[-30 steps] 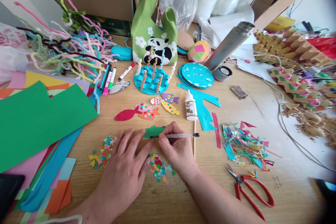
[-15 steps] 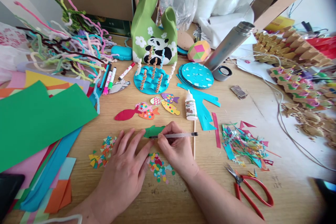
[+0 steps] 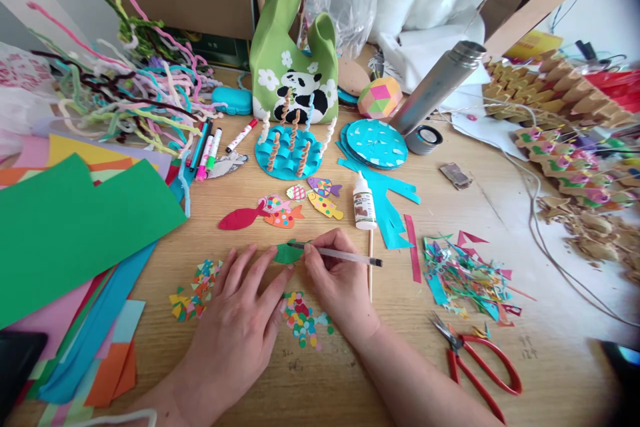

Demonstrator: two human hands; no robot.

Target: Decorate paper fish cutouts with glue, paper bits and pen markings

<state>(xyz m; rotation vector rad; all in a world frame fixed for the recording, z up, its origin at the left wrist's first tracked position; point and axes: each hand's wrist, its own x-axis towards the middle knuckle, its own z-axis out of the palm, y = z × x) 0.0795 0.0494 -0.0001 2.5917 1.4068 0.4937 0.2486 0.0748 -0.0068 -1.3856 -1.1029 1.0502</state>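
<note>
My right hand [image 3: 337, 273] pinches a pen [image 3: 345, 254] with a clear barrel. Its tip rests on the upper edge of a green paper fish [image 3: 289, 253]. Spread flat, my left hand [image 3: 250, 300] touches the fish's left and lower side with its fingertips. Part of the fish is hidden by my hands. Behind it lie a red paper fish [image 3: 243, 217] and several decorated ones, among them an orange fish [image 3: 284, 217] and a yellow fish [image 3: 325, 205]. Small paper dots [image 3: 303, 323] lie between my hands, and cut paper bits [image 3: 195, 293] are left of my left hand.
A white glue bottle [image 3: 365, 203] stands beyond my right hand, near a thin stick. Red-handled scissors [image 3: 475, 353] and a heap of scraps [image 3: 465, 277] lie right. Coloured paper sheets [image 3: 90, 233] fill the left. Behind are a steel flask [image 3: 437, 87] and a green panda bag [image 3: 295, 73].
The pen tip has shifted up from the fish's lower edge to its upper edge, and the pen now slants more. My right hand moved slightly with it; my left hand stays put.
</note>
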